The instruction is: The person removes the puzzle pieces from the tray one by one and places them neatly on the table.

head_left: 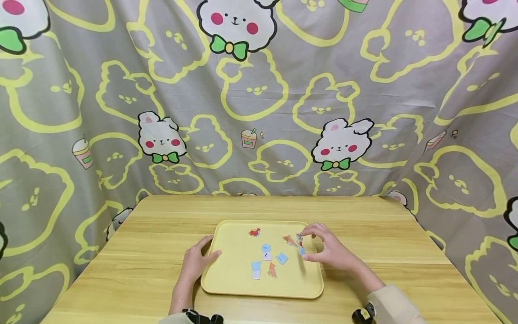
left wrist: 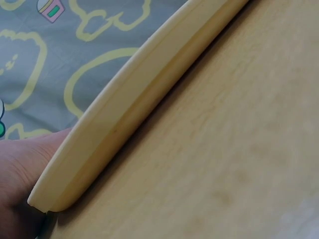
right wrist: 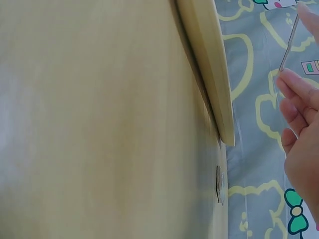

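My left hand (head_left: 196,260) holds the left rim of a yellow tray (head_left: 230,283), thumb over the edge; the left wrist view shows the hand (left wrist: 22,179) beside the tray's side wall (left wrist: 119,114). Above the tray's right part, my right hand (head_left: 329,247) pinches a thin, colourful flat picture piece (head_left: 301,243) between thumb and fingers. It is seen edge-on (right wrist: 290,42) in the right wrist view. Close to it lies an orange piece (head_left: 289,240). Other cut-out pieces on the tray include a red one (head_left: 255,232), a blue one (head_left: 282,258) and another orange one (head_left: 272,270).
Blue-and-white pieces (head_left: 256,270) lie near the tray's middle. The tray stands on a wooden table (head_left: 141,252), with a patterned grey curtain (head_left: 259,112) around it. A small flat thing (right wrist: 219,184) shows near the table's edge in the right wrist view; its kind is unclear.
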The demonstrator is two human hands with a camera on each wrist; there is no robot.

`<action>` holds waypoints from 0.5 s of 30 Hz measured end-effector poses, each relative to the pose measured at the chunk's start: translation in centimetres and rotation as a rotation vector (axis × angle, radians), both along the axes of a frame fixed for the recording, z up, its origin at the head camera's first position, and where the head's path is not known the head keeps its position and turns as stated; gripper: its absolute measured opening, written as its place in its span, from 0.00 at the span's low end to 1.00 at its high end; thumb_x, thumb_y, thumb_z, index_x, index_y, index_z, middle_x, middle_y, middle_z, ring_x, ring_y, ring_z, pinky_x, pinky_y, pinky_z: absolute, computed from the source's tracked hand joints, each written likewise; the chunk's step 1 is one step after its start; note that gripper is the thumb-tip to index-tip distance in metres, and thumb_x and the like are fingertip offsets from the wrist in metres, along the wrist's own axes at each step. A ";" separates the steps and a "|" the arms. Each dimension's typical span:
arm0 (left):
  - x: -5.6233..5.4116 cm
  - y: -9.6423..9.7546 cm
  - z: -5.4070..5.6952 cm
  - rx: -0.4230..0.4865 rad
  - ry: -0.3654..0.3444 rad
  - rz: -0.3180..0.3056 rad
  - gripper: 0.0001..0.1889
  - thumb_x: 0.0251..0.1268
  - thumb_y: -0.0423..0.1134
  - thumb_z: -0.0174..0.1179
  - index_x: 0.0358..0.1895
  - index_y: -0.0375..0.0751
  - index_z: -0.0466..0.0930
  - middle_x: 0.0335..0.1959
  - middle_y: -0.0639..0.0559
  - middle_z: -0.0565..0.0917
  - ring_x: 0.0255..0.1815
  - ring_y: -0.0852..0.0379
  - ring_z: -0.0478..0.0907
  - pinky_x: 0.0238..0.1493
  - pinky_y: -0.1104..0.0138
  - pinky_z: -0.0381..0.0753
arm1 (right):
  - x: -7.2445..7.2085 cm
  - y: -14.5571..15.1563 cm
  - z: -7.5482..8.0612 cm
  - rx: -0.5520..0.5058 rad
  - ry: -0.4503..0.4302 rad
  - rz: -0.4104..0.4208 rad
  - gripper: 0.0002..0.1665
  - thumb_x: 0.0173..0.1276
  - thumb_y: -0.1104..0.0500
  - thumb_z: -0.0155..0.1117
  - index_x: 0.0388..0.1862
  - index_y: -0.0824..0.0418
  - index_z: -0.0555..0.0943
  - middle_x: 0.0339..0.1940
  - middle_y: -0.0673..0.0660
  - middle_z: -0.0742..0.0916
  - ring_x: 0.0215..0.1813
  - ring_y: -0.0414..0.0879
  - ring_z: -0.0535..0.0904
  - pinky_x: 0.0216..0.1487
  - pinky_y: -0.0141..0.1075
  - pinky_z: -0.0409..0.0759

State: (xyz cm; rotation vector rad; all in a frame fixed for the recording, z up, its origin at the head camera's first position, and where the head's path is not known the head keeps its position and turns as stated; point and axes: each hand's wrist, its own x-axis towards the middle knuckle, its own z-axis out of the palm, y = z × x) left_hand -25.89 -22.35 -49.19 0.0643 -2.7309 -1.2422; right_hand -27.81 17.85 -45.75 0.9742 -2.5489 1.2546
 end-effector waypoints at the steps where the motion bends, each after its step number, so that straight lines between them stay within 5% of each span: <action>1: 0.0 0.0 0.0 -0.001 0.001 0.000 0.32 0.59 0.43 0.69 0.67 0.39 0.72 0.68 0.33 0.72 0.70 0.32 0.67 0.72 0.43 0.66 | 0.0 0.0 0.0 0.002 0.000 -0.003 0.30 0.53 0.52 0.77 0.56 0.49 0.79 0.56 0.48 0.80 0.53 0.50 0.73 0.52 0.44 0.76; 9: 0.0 0.0 0.0 -0.008 -0.002 0.002 0.32 0.60 0.44 0.69 0.67 0.40 0.72 0.69 0.33 0.72 0.71 0.32 0.66 0.72 0.43 0.66 | 0.0 0.8 0.2 0.017 -0.024 -0.044 0.30 0.53 0.53 0.78 0.56 0.50 0.79 0.59 0.59 0.79 0.55 0.50 0.72 0.54 0.45 0.75; 15: 0.1 0.0 0.1 -0.004 -0.015 0.000 0.32 0.60 0.45 0.68 0.68 0.40 0.72 0.69 0.35 0.71 0.72 0.33 0.65 0.72 0.43 0.66 | -0.4 1.9 -0.1 0.037 -0.014 -0.059 0.31 0.53 0.51 0.78 0.57 0.50 0.79 0.58 0.57 0.79 0.56 0.47 0.72 0.55 0.52 0.77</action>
